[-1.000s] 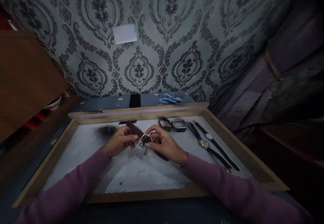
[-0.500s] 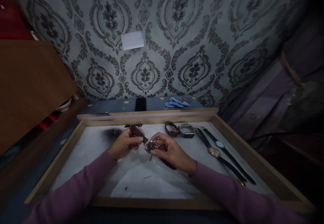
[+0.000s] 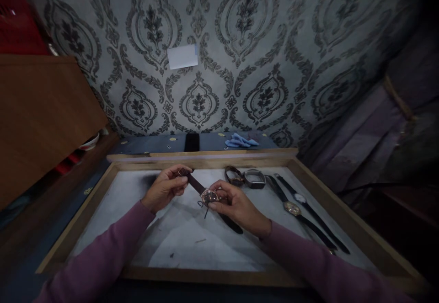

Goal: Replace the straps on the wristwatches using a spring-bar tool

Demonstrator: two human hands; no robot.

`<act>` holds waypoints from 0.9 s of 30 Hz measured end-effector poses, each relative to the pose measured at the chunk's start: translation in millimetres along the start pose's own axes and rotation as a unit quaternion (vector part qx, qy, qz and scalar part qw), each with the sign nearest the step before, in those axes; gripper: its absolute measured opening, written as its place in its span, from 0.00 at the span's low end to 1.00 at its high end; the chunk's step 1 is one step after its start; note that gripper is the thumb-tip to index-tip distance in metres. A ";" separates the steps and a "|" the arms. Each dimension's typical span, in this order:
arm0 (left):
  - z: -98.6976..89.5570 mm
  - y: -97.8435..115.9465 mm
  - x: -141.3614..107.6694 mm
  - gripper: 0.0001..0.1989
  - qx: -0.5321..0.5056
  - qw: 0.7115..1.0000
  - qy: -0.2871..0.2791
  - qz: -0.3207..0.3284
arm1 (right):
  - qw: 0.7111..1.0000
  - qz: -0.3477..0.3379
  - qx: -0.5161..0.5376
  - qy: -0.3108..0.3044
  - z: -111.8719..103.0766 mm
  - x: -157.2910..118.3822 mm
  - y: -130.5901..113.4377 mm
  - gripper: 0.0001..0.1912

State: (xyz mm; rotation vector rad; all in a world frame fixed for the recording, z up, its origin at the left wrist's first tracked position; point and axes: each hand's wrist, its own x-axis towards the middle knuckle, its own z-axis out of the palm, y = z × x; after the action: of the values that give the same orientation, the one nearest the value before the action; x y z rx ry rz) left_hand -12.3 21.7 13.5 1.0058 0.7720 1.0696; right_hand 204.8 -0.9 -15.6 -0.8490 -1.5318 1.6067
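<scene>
Both of my hands hold one wristwatch [image 3: 209, 196] with a dark face, a rose-gold case and a dark brown strap. My left hand [image 3: 167, 187] pinches the strap close to its buckle end, pulling that half out straight. The watch case sits between the thumb and fingers of my right hand [image 3: 236, 204], and the other strap half hangs below that hand. A thin dark cord with a small loop [image 3: 200, 204] dangles beside the case. Under my hands lies the white bottom of a shallow wooden-framed tray [image 3: 192, 273].
Inside the tray on the right are a brown watch [image 3: 234, 176], a grey-banded watch [image 3: 254, 179], a gold-faced watch [image 3: 292, 208] and a white-faced watch [image 3: 300, 198]. Behind it lie a black phone [image 3: 192, 142] and a blue cloth [image 3: 241, 140]. A wooden cabinet [image 3: 44, 120] stands left.
My left hand has slid along the strap toward its buckle end, so more strap shows between my hands. The view has shifted slightly.
</scene>
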 end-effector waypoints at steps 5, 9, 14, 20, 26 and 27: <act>-1.0 1.2 0.3 0.17 0.022 1.000 0.005 0.022 | 1.000 -0.001 0.010 0.002 -2.1 -0.6 1.6 0.18; -1.4 0.4 1.3 0.16 0.041 0.998 0.009 0.040 | 1.000 0.003 -0.002 0.001 -1.3 -1.8 0.9 0.18; -4.7 -0.5 3.2 0.16 0.072 0.996 0.017 0.052 | 1.000 0.002 0.003 -0.004 -0.8 -1.9 -0.5 0.20; -7.7 -1.9 4.2 0.15 0.063 0.997 0.020 0.037 | 1.000 0.005 -0.004 -0.001 -0.9 -1.8 -1.7 0.20; -5.6 1.6 1.7 0.15 0.039 0.999 0.004 0.020 | 1.000 0.006 0.011 0.002 -0.5 -2.1 -1.7 0.20; -5.5 2.3 1.2 0.15 0.042 0.999 -0.003 0.015 | 1.000 0.009 0.014 0.003 -0.4 -2.2 -1.8 0.20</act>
State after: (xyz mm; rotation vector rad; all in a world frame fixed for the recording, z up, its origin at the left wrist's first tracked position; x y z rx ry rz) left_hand -17.5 24.7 13.6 1.0946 0.8032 1.0671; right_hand 206.4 -2.6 -13.9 -0.8535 -1.4974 1.6326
